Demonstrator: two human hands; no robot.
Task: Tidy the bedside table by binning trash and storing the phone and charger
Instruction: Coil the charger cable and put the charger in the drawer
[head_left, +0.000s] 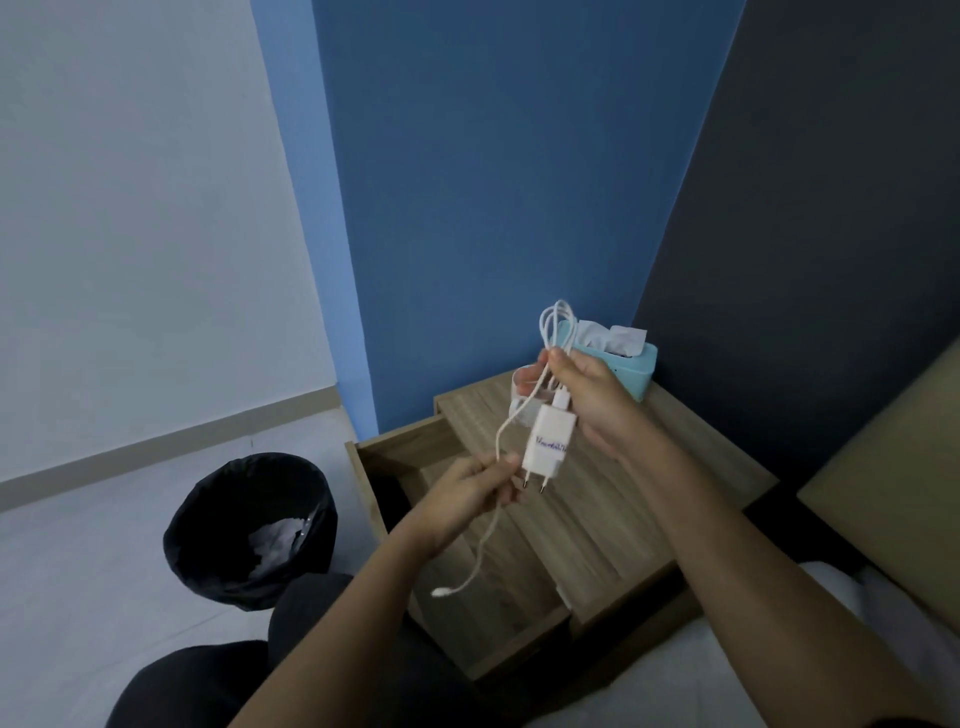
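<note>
My right hand (589, 402) holds a white charger plug (546, 449) with its cable (556, 325) looped in a bundle, above the wooden bedside table (691, 457). The plug's two pins point down. My left hand (470, 496) pinches the loose stretch of the cable just left of the plug. The free end with its small connector (442, 593) dangles over the open drawer (483, 587). No phone shows in view.
A black bin (249, 525) lined with a bag stands on the floor left of the drawer, with crumpled white paper inside. A teal tissue box (621, 364) sits at the table's back. The bed (883, 493) lies to the right, my dark-clothed knees below.
</note>
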